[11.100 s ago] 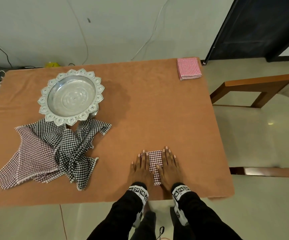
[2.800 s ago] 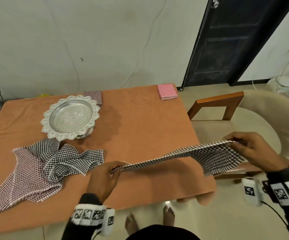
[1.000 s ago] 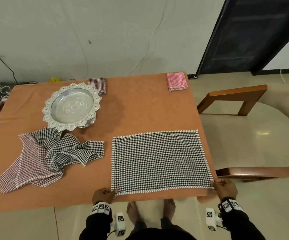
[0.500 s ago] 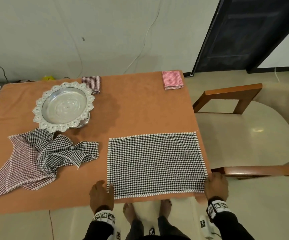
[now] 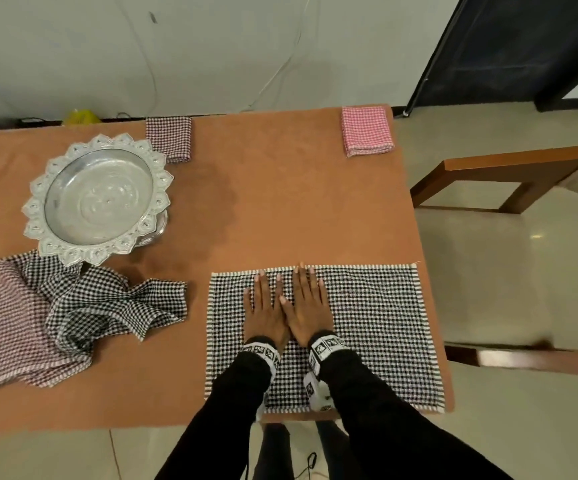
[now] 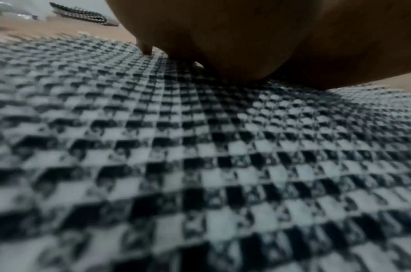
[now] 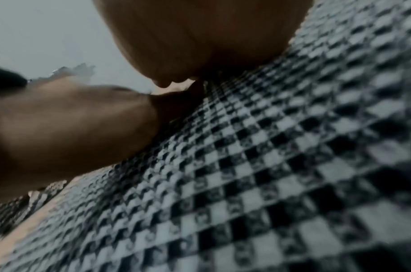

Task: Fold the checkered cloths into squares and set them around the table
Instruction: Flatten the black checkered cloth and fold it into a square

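Note:
A black-and-white checkered cloth (image 5: pixel 377 323) lies spread flat at the table's near right corner. Both hands lie palm down on it, side by side, fingers straight. My left hand (image 5: pixel 265 306) is left of the cloth's middle, and my right hand (image 5: pixel 306 303) touches it on the right. Both wrist views show the cloth (image 6: pixel 199 165) (image 7: pixel 269 165) close under the palms. A folded maroon checkered square (image 5: pixel 169 137) sits at the far edge. A folded pink checkered square (image 5: pixel 366 130) sits at the far right corner.
A heap of unfolded checkered cloths (image 5: pixel 58 313) lies at the left on the orange table (image 5: pixel 280 202). A silver scalloped pedestal tray (image 5: pixel 97 197) stands behind the heap. A wooden armchair (image 5: pixel 509 244) with a cream seat is right of the table.
Both hands have left the cloth's near corners and moved forward onto its middle, where they now press flat side by side. The cloth stays spread out.

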`<state>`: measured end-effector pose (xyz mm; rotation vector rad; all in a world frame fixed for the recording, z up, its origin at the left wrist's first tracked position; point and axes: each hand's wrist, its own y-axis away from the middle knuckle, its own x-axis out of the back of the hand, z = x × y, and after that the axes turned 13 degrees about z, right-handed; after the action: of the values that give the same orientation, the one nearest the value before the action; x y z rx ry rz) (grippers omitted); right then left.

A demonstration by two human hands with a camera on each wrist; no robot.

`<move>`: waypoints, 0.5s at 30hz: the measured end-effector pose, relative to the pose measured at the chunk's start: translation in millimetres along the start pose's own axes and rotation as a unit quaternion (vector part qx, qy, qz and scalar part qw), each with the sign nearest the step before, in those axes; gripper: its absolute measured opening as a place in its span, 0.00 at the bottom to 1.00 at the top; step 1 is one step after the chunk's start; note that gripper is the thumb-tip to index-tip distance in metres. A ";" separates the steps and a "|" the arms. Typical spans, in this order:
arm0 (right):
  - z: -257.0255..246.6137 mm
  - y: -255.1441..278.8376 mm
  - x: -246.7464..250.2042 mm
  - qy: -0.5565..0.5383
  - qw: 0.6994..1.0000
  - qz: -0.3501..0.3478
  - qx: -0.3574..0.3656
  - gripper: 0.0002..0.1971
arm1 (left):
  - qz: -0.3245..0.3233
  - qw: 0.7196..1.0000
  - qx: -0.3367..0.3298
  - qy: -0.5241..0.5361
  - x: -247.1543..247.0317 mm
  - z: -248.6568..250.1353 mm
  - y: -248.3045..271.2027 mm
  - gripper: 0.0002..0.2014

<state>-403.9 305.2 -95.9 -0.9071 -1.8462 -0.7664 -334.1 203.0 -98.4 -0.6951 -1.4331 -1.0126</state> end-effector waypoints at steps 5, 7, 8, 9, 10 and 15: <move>76.6 8.3 26.2 0.043 0.998 0.014 -0.047 0.38 | 0.052 0.996 0.066 0.008 0.5 -43.0 8.4 0.45; 134.5 13.5 46.5 0.049 0.991 0.045 -0.120 0.39 | 0.062 0.993 0.102 0.022 2.7 -67.0 7.5 0.47; 161.2 16.9 57.7 0.045 0.986 0.054 -0.149 0.39 | 0.060 0.992 0.112 0.025 3.8 -75.7 6.1 0.47; 182.8 20.7 66.5 0.044 0.984 0.060 -0.163 0.40 | 0.058 0.992 0.111 0.023 4.2 -80.7 5.1 0.47; 196.8 23.4 73.5 0.048 0.984 0.063 -0.163 0.40 | 0.054 0.993 0.106 0.021 4.2 -82.4 4.7 0.47; 202.5 22.6 77.2 0.041 0.985 0.052 -0.162 0.43 | 0.063 0.992 0.102 0.037 5.6 -78.7 2.7 0.48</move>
<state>-501.2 500.1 -101.8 -1.1493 -1.6147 -1.0415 -296.2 133.9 -97.6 -0.5853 -1.3876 -0.7738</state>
